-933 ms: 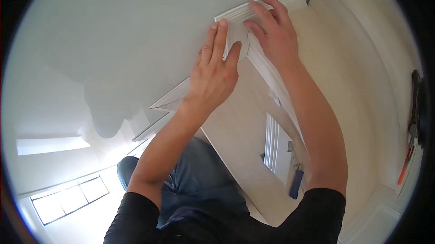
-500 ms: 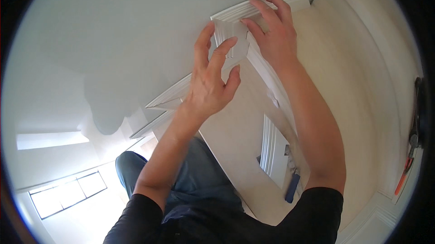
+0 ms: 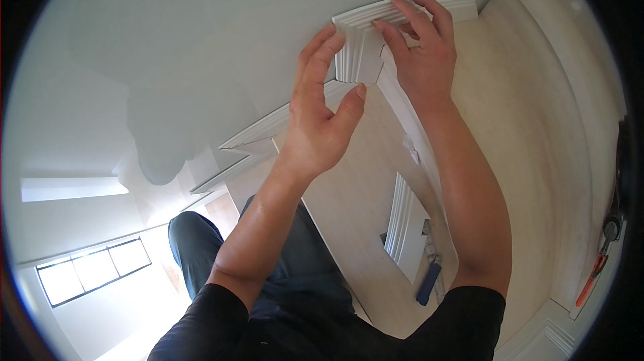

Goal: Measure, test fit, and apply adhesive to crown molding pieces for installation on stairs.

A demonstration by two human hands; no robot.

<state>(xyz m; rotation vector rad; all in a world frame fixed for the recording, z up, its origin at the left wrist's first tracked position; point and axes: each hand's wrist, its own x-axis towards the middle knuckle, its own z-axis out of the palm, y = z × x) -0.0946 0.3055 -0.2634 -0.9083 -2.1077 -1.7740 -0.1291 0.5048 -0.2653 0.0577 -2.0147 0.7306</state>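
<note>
White ribbed mouldings meet in a corner at the top, a long piece (image 3: 461, 4) and a short piece (image 3: 355, 59), against the pale grey wall (image 3: 201, 19). My right hand (image 3: 424, 59) grips the long piece, fingers curled over it and thumb at the joint. My left hand (image 3: 320, 109) is open, its fingertips at the short piece's left edge, thumb raised apart. Below, a cut moulding offcut (image 3: 406, 227) lies on the pale wooden step (image 3: 345, 180) beside a blue-handled tool (image 3: 428, 284).
More mouldings (image 3: 255, 130) run down the wall at left. My bent knee (image 3: 191, 247) is at lower left. A tool with an orange handle (image 3: 590, 280) lies on the right ledge. A bright window (image 3: 94, 270) shows at lower left.
My left hand has lifted its flattened fingers and turned sideways, exposing more of the short piece. Both hands and the mouldings appear slightly farther right and higher in view.
</note>
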